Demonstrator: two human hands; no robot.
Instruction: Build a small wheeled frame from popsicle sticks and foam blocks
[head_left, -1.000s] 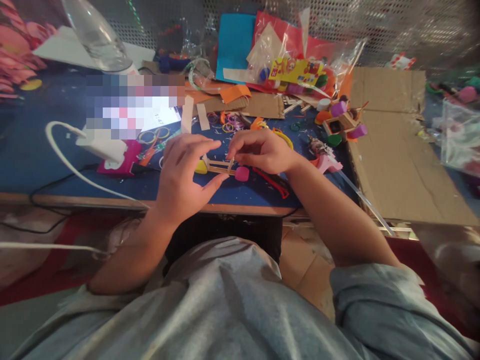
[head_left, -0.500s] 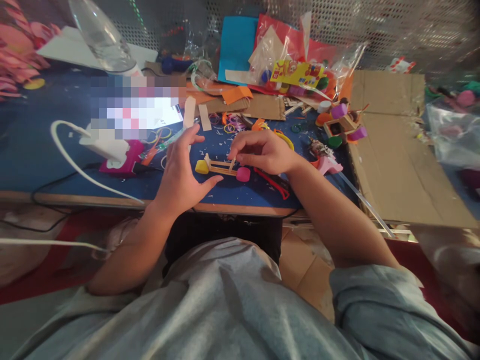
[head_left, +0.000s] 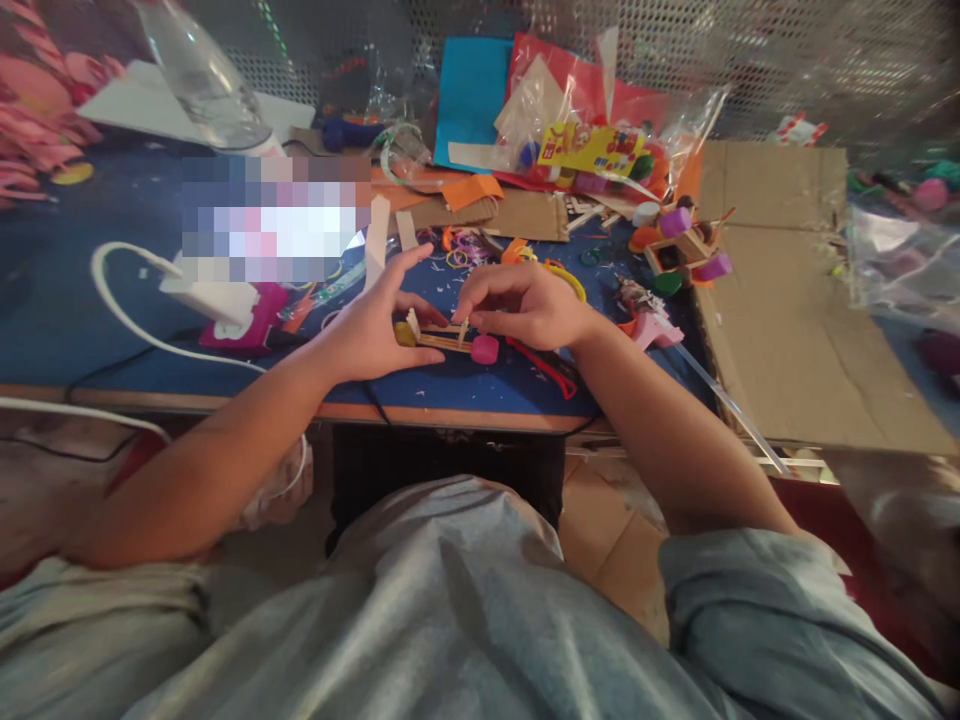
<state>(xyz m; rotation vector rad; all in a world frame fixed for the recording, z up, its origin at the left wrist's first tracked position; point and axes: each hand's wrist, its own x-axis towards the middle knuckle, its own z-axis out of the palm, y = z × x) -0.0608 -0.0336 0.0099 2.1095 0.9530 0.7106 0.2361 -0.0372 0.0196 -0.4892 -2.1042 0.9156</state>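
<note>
On the blue table lies a small frame of thin wooden sticks (head_left: 442, 340), with a pink lump (head_left: 484, 349) at its right end and a yellow lump (head_left: 406, 334) at its left, partly covered by my fingers. My right hand (head_left: 521, 305) pinches a short upright wooden stick (head_left: 463, 332) at the frame's right part. Around the left end curves my left hand (head_left: 379, 325), thumb and fingers spread apart. Whether its fingertips touch the frame is hard to tell. Red-handled scissors or pliers (head_left: 551, 370) lie partly under my right wrist.
Left of my hands are a white charger (head_left: 214, 298) with its cable, a magenta block (head_left: 259, 325) and a blurred-out bright screen. A bottle (head_left: 214, 85) stands behind. Rubber bands, paper scraps and a plastic bag (head_left: 585, 150) lie at the back; cardboard (head_left: 810, 320) covers the right.
My left hand has moved right and closer around the frame's left end, partly covering the yellow lump. The right hand has stayed almost in place, still pinching the stick.
</note>
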